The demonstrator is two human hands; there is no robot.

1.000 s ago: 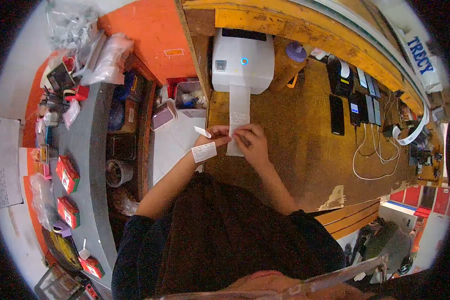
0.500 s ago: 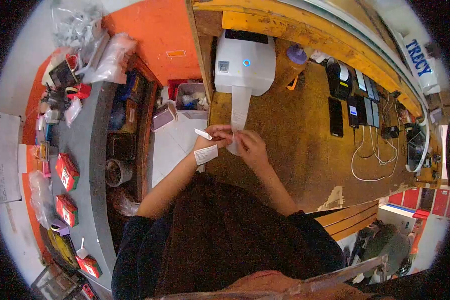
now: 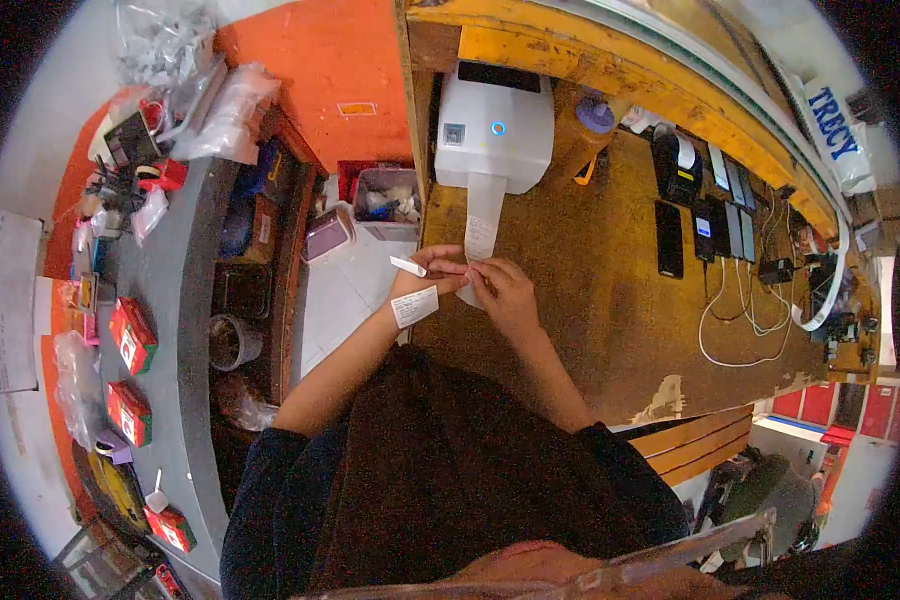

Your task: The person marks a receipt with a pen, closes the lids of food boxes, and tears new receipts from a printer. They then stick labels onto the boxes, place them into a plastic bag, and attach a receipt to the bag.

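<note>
A strip of printed labels point(image 3: 484, 215) hangs out of the front of a white label printer point(image 3: 495, 130) with a lit blue ring. My left hand point(image 3: 438, 268) is closed, its fingertips at the strip's left edge. On the strip's right side my right hand point(image 3: 508, 296) pinches it, thumb and fingers meeting the left fingertips. Part of the strip shows below the fingers. One printed label point(image 3: 414, 307) is stuck across my left wrist, and a curled white label point(image 3: 408, 266) sticks up from the back of that hand.
Several phones point(image 3: 670, 240) with white charging cables point(image 3: 735, 360) lie on the wooden table point(image 3: 590, 350) at right, near a small black printer point(image 3: 678, 170). At left, red-green boxes point(image 3: 132, 336) stand on a grey counter point(image 3: 160, 270). A bin point(image 3: 388, 200) stands behind my left hand.
The view has shifted slightly. Both hands stay together at the label strip, with only small finger movement.
</note>
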